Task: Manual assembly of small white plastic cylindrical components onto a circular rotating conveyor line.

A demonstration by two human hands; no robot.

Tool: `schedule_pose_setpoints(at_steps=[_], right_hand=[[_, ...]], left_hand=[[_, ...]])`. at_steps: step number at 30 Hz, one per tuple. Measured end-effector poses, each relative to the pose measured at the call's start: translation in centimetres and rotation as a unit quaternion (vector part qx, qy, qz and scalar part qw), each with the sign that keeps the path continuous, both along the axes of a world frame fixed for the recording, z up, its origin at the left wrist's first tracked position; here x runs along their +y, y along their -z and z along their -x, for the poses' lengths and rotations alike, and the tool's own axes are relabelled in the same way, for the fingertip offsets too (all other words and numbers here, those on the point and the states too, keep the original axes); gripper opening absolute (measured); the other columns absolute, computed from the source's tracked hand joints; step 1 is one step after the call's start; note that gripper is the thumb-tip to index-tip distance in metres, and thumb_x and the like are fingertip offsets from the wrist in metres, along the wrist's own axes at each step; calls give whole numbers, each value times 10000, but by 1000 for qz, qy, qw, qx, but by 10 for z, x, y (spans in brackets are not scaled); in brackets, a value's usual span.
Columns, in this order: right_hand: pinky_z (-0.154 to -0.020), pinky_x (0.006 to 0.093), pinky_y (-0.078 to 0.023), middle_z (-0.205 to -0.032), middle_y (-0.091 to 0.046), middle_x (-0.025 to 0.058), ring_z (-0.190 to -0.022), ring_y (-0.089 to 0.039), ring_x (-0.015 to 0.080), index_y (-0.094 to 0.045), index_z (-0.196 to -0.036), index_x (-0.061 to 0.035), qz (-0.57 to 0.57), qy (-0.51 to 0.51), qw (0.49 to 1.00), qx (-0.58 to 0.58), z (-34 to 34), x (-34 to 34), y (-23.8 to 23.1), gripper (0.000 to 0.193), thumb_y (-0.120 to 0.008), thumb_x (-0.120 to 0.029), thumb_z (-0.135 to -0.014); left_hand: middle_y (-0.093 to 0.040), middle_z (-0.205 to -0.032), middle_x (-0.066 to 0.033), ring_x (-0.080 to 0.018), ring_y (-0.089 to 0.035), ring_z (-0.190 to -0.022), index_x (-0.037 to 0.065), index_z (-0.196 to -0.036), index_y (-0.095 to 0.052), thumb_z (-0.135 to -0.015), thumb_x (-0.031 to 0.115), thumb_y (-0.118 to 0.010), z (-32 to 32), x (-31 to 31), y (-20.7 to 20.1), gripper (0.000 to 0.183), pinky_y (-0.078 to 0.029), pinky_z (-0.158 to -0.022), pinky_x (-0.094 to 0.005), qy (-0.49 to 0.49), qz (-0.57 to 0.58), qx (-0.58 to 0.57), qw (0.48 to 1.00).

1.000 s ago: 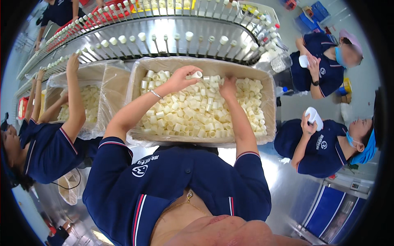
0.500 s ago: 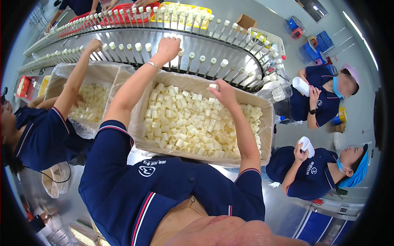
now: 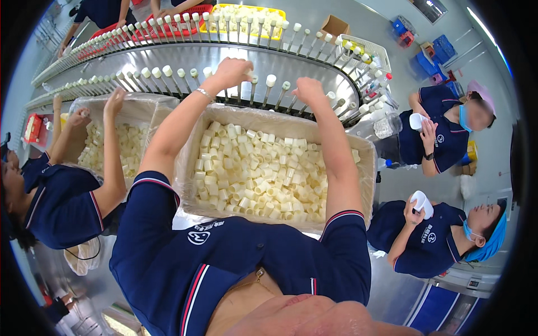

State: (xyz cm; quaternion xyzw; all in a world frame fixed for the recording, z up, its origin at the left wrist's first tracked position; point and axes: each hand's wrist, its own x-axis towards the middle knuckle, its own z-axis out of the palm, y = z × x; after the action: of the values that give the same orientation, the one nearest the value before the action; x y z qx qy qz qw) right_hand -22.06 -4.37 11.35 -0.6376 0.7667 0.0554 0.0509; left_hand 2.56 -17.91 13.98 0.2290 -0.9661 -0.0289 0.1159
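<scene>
My left hand (image 3: pixel 231 77) reaches to the near row of upright metal posts (image 3: pixel 265 92), its fingers closed around a short cream plastic cap (image 3: pixel 250 73) at a post top. Farther right, my right hand (image 3: pixel 310 91) is at the same row, fingers curled shut; whatever they hold is hidden. Between the hands, a white cap (image 3: pixel 271 79) sits on one post. Below my arms stands a plastic-lined box (image 3: pixel 193 131), holding a heap of loose cream caps (image 3: pixel 263 173), short and hollow.
The posts follow a curved metal conveyor (image 3: pixel 224 59) that bends round at the right. A co-worker (image 3: pixel 67 193) at my left works over another lined box (image 3: pixel 162 112). Two people (image 3: pixel 437 131) on the right hold white containers. Across the conveyor stand a yellow tray (image 3: pixel 246 10) and red baskets.
My right hand has risen from above the box, where it held a white cap, to the posts. My left hand has shifted slightly right and nearer. The posts' caps have moved along.
</scene>
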Motion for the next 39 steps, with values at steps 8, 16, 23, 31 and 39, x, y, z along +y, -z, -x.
schedule_pose_setpoints(at_steps=[8, 16, 23, 31, 39], right_hand=[[-715, 386, -528, -885, -615, 98, -833, -627, 289, -617, -988, -61, 394, 1, 915, 84, -4, 78, 13, 282, -716, -245, -800], [-663, 406, -520, -867, -629, 102, -820, -639, 280, -606, -877, -74, 234, 25, 967, -94, -55, 184, 116, 121, -637, -179, -824], [-753, 444, -519, -1009, -653, 125, -872, -658, 322, -600, -1013, -51, 21, 154, 987, -46, -41, 174, 186, 275, -657, -207, -795], [-705, 259, -509, -1026, -609, 66, -846, -631, 121, -519, -1178, -16, 211, 158, 734, -626, -27, 206, 146, 362, -659, -32, -844], [-671, 256, -479, -1003, -604, 54, -743, -593, 114, -501, -1272, -48, 256, 29, 773, -580, -20, 180, 43, 397, -603, -74, -889]], left_hand=[[-656, -979, -109, -287, -618, -977, 70, -990, -663, -752, 319, -743, 87, 15, 34, 354, -452, -819, -423, -8, 2, -126, 992], [-567, -1058, -105, -278, -541, -1036, 55, -1016, -627, -703, 33, -601, 42, 139, 87, 314, -461, -867, -389, 311, 25, 127, 941], [-560, -1119, -93, -308, -532, -1043, 65, -1064, -586, -721, 37, -631, 45, 174, 192, 347, -457, -913, -379, 254, -155, -66, 952], [-592, -1093, -124, -333, -521, -1115, 72, -1118, -572, -813, 80, -614, 32, 174, 193, 308, -446, -920, -410, 168, -134, 8, 977], [-533, -919, -85, -197, -520, -830, 66, -1083, -607, -890, 221, -658, 4, 192, 105, 253, -450, -768, -309, 66, -390, 185, 899]])
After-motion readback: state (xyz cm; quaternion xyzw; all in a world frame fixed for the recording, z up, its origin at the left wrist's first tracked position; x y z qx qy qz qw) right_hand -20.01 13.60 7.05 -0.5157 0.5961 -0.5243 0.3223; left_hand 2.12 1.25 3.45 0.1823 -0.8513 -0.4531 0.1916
